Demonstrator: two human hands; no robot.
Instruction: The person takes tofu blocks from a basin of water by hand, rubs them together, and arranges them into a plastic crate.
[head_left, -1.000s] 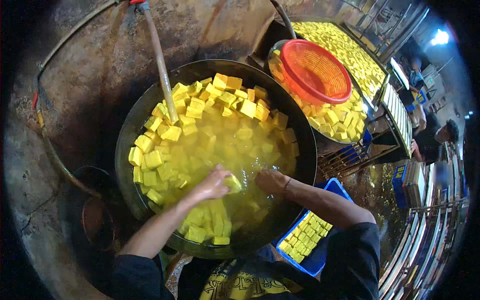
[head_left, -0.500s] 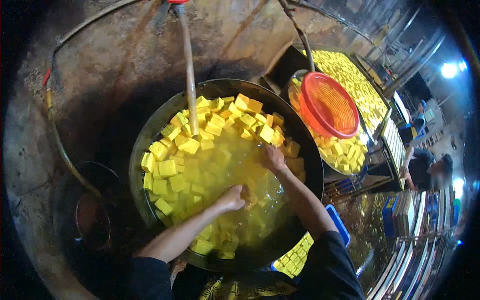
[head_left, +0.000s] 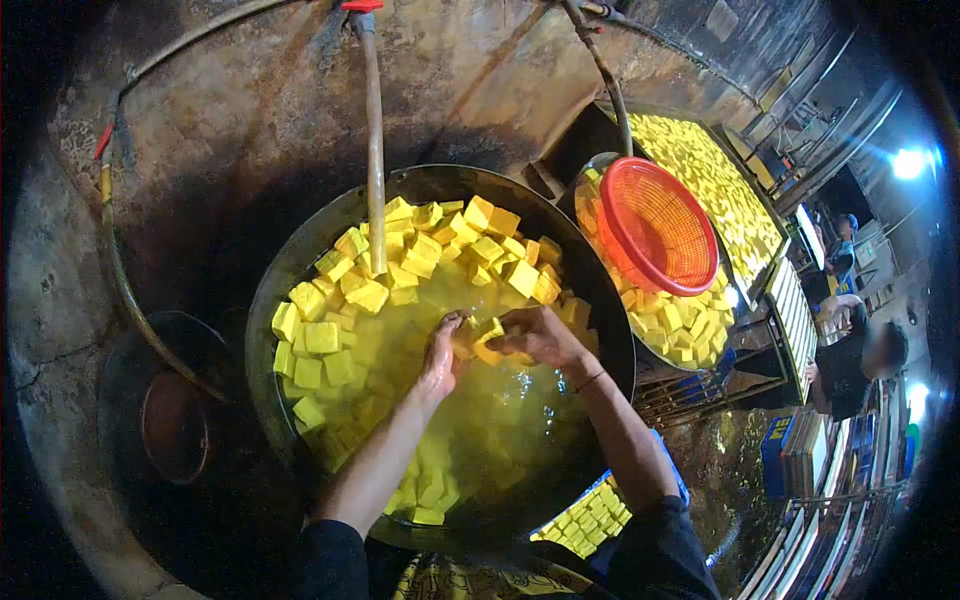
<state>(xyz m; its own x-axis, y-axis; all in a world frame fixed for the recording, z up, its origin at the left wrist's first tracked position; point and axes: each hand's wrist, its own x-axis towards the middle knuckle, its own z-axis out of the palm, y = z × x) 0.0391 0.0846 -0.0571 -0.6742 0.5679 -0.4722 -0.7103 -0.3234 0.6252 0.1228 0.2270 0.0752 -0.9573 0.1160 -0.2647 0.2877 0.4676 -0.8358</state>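
A wide, soot-dark wok [head_left: 300,260] fills the middle of the view, sunk into a stained masonry stove [head_left: 200,130] and brimming with yellow liquid [head_left: 490,410]. Yellow tofu cubes [head_left: 400,260] crowd its far and left sides, piled above the surface, with more lying submerged near the front rim. A thin pipe [head_left: 375,140] comes down from above and ends among the cubes at the far left of the wok.

To the right, well beyond the wok, a long tray [head_left: 700,170] is covered with rows of yellow pieces. Nearer, just beside the wok's right rim, a round basin [head_left: 680,320] holds more cubes, and an orange plastic basket [head_left: 655,225] rests tilted on top of them. Below the person's right forearm, a blue crate [head_left: 672,470] with small yellow pieces shows partly under the wok's edge. A smaller dark pot [head_left: 175,420] sits left of the wok.

Another person [head_left: 850,360] stands at the far right beside racks, blurred.

The right hand [head_left: 540,335] is above the liquid at the wok's centre, fingers curled around a tofu cube [head_left: 487,340]. The left hand [head_left: 443,355] is just beside it, fingers bent and touching the same cluster of cubes; whether it grips one cannot be made out.
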